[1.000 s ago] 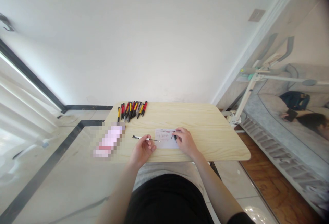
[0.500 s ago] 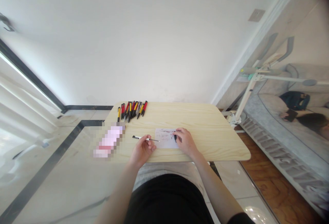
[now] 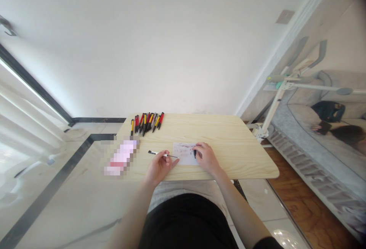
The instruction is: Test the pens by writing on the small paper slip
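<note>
Left hand (image 3: 160,165) pinching white-and-black pen (image 3: 152,152), at 9 o'clock of scribbled paper (image 3: 185,159), right hand (image 3: 207,158) pinching small black part (image 3: 195,153) at 3, tabletop (image 3: 234,142) front edge close at 6, wide room toward 2, pens (image 3: 145,121) bunched by far edge at 10.

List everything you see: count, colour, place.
Table: one, pale wood, centre
Pens: about twelve, red, yellow, grey, black, table's far left
Held pen: one, white, black, left hand
Small piece: one, black, right hand
Paper: one, marked white, on table
Pixelated item: one, pink, table's left
Wall: one, white, behind
Curtain: one, white, left
Exercise machine: one, whitish, right
Sofa: one, grey, right
Bag: one, dark, sofa
Person: one, partly visible, sofa
Shirt: one, black, bottom
Hands: two, bare, at paper
</note>
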The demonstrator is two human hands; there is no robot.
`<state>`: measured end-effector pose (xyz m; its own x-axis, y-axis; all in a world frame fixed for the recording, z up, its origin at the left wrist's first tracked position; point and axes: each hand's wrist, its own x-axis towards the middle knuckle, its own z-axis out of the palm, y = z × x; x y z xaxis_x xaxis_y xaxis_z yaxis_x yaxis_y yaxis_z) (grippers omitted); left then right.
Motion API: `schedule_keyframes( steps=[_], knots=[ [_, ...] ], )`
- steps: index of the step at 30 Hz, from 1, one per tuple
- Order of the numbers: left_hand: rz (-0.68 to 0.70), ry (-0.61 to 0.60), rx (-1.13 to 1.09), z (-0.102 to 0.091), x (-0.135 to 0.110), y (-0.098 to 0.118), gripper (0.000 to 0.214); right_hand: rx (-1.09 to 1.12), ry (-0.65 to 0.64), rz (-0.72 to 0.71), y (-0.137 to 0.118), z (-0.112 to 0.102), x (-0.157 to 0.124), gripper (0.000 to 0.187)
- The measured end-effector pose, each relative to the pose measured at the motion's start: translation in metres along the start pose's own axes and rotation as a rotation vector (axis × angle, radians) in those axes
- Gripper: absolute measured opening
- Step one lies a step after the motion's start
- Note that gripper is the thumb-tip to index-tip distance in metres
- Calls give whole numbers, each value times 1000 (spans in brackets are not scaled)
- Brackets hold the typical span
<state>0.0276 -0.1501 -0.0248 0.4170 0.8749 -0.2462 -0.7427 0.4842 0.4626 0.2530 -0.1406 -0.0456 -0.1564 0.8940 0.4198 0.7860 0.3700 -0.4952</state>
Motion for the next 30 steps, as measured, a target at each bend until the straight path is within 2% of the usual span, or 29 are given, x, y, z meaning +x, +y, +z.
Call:
schedule_keyframes(
  steps=[19,30],
  knots=[
    [-27,10,7,1,0,1,12,12,3,1,0,-1,0,30],
    [-21,-9,5,0,0,1,14,-30,-25,-20,1,-1,-1,37]
  ],
)
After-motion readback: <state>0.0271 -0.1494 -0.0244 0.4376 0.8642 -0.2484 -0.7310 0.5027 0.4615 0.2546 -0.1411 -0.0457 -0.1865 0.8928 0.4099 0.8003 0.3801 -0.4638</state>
